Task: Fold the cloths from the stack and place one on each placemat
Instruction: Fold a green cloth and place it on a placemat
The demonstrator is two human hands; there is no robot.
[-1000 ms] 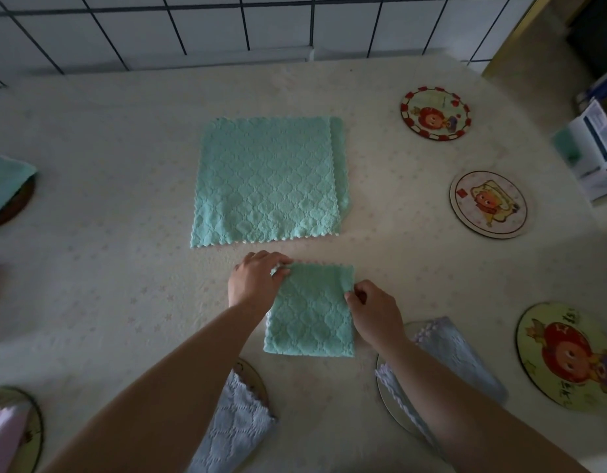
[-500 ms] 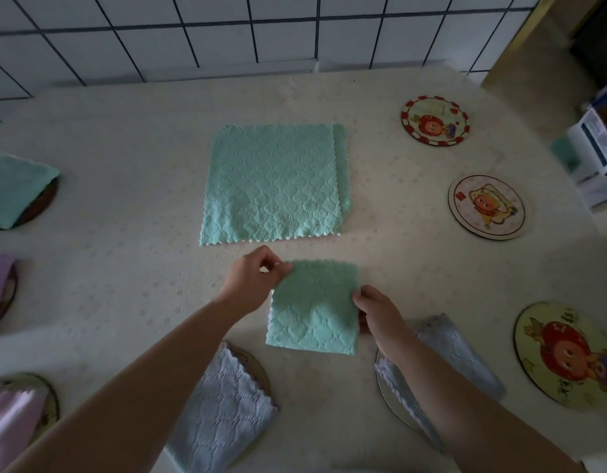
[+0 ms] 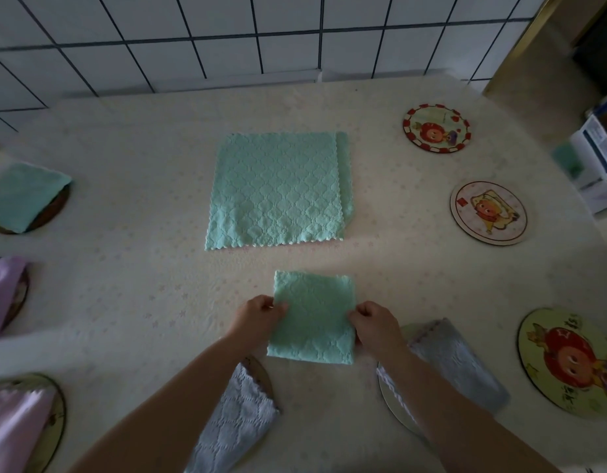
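home dining table (image 3: 124,206), tiled wall (image 3: 227,35)

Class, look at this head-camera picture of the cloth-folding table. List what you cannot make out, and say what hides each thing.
1. How many cloths are in the stack: the top cloth covers all but one edge on the right.
2. The design on the mat under the grey cloth: cloth and right forearm cover it.
3. The lilac cloth and its mat: cut off by the left edge.
4. The box text: too small, cut off by the right edge.

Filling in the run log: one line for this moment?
left hand: pinches folded green cloth | right hand: pinches it | stack: untouched | right placemats: bare
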